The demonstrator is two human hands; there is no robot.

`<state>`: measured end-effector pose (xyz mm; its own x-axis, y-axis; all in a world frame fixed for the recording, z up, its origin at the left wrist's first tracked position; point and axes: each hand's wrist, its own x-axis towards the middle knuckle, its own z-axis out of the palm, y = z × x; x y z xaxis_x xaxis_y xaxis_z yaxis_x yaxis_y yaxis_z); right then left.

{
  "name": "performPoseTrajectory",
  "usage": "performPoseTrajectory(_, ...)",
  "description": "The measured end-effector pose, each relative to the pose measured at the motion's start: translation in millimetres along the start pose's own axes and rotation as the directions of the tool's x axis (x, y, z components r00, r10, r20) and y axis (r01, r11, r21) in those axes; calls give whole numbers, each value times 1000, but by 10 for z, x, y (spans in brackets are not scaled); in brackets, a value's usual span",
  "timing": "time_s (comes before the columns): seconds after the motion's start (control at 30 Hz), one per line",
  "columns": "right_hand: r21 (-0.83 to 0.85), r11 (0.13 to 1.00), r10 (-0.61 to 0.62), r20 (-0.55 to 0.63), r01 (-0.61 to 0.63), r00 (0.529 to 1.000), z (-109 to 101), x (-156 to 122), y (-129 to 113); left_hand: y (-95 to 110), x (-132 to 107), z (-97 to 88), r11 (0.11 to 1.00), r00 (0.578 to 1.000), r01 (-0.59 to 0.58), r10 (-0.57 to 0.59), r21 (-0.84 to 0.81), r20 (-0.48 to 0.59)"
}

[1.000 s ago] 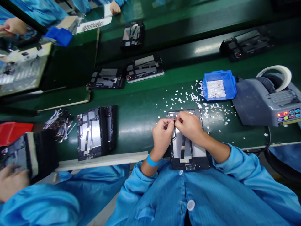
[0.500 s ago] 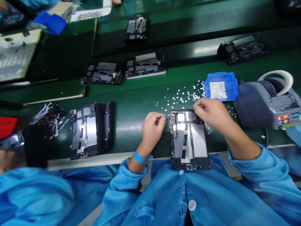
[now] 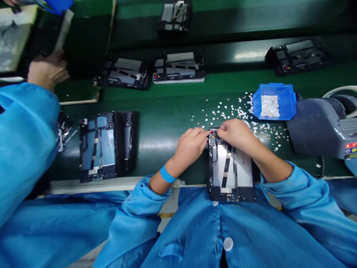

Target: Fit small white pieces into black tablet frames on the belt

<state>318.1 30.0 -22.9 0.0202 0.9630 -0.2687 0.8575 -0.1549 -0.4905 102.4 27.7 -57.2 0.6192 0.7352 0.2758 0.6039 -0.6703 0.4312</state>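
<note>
An opened tablet back (image 3: 231, 169) is laid at the near edge of the green bench (image 3: 167, 123), directly in front of the person, its shiny inner plate and dark ribbon cables exposed. Both hands are brought together at its far left corner. The left hand (image 3: 192, 143) is curled, its fingertips pinched toward that corner; the right hand (image 3: 235, 133) is likewise curled with fingertips pressed onto the same spot. Whether a small piece is gripped between them cannot be told.

A blue bin (image 3: 288, 100) is set just beyond and to the right of the tablet, and a heap of small white tabs (image 3: 270, 106) is held in it. More white scraps (image 3: 225, 109) are scattered over the bench between bin and hands. A grey tape dispenser (image 3: 320, 126) is placed at the right edge. A second opened tablet (image 3: 97, 147) is laid toward the left, near a co-worker's blue sleeve (image 3: 25, 141). Further units (image 3: 178, 67) are laid along the far edge.
</note>
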Motion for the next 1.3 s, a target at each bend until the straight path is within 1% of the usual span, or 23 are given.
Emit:
performPoseTrajectory(0.17,7,1000,19,1,-19,1000,-21,-16,-5,25,7,2,999,999,-35,34,39,34)
performPoseTrajectory(0.3,23,1000,21,14,-21,1000,-42,-24,-9,30,11,0,992,997,-54,46,111,67)
performPoseTrajectory(0.47,26,999,26,-9,-26,1000,-79,-73,-10,-37,-29,-25,978,990,-93,70,187,127)
performPoseTrajectory(0.57,41,999,25,-35,-23,999,-75,-78,-3,-87,-61,-19,976,986,-103,75,192,150)
performPoseTrajectory(0.73,72,997,17,-24,-15,1000,-10,2,-15,-106,-78,20,984,989,-60,36,167,144)
performPoseTrajectory(0.83,54,998,41,-12,-40,999,9,32,-34,-96,-70,36,982,989,-69,44,177,141)
performPoseTrajectory(0.93,41,997,59,-3,-59,998,-1,20,-36,-85,-64,37,977,989,-85,58,198,138)
performPoseTrajectory(1.07,79,996,35,-11,-34,999,-31,-24,0,-72,-66,19,980,991,-56,31,193,128)
performPoseTrajectory(1.17,42,999,13,-37,-11,999,-43,-41,14,-63,-71,9,976,991,-56,28,209,134)
performPoseTrajectory(1.3,3,1000,29,-16,-29,999,-32,-15,-16,-63,-76,14,979,990,-55,28,197,138)
